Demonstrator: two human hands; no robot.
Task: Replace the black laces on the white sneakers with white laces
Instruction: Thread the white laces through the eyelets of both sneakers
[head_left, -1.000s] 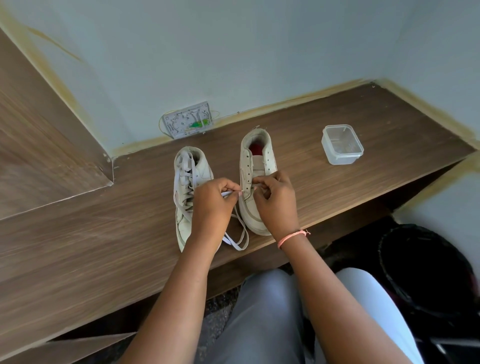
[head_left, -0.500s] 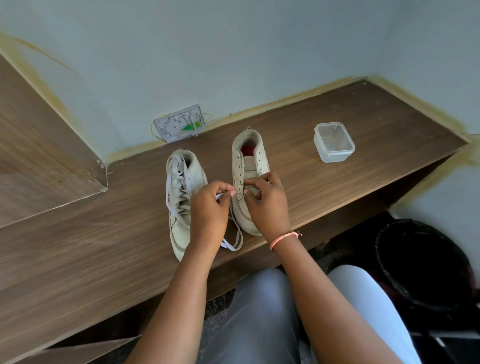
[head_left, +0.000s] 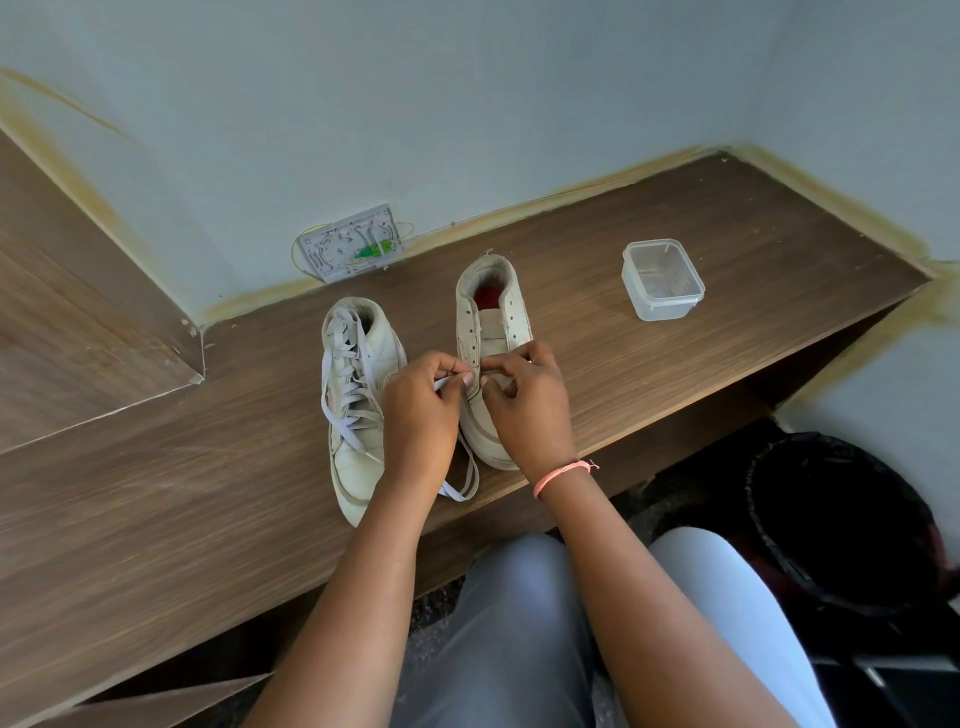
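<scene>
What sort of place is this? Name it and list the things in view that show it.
Probably a plain room in a home or small office, at a built-in corner desk. The wooden desk meets painted walls; an open wiring box hangs on the wall, and a black bin stands on the floor beside the seated person.

Both hands (head_left: 470, 400) pinch a white lace (head_left: 460, 480) at the right sneaker (head_left: 493, 332).

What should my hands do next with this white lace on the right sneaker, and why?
Probably feed the white lace tip, pinched by the left hand, through a lower eyelet of the right sneaker. That sneaker's upper eyelets show empty, the left sneaker is already laced, and the right hand is at the eyelet row.
</scene>
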